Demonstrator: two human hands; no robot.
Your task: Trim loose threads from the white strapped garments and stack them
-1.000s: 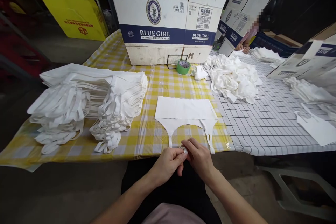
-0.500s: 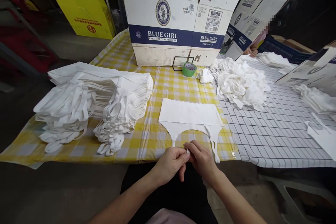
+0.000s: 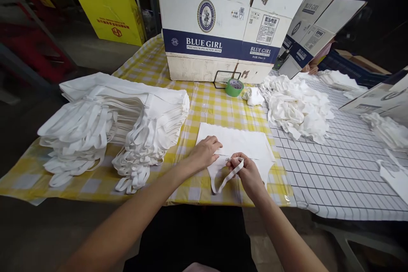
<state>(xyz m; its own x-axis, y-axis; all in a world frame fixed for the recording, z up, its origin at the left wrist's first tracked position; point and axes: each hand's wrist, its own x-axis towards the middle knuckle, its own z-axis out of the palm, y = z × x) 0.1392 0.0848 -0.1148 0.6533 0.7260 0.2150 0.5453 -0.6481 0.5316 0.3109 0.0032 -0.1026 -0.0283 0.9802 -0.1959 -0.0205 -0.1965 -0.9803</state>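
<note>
A white strappy camisole (image 3: 237, 138) lies flat on the yellow checked cloth before me, straps toward the table's near edge. My left hand (image 3: 205, 152) rests on the left part of its body, thumb and fingers apart. Pinched in my right hand (image 3: 247, 173) is one shoulder strap (image 3: 230, 176), lifted and curving down to the left side of the garment. My right hand and forearm partly hide the other strap. To the left stands a thick stack of folded white camisoles (image 3: 127, 106), their straps hanging in loops toward me.
A large Blue Girl beer carton (image 3: 204, 63) stands at the back, with green tape (image 3: 234, 87) before it. White garments lie heaped (image 3: 296, 106) on the grid-patterned cloth (image 3: 302, 174) at right. Further cartons (image 3: 307, 34) and a person's hand (image 3: 310, 69) appear behind.
Both hands have moved forward from the table edge, where they were together at a strap. The left now lies on the camisole's body; the right has raised a strap over it.
</note>
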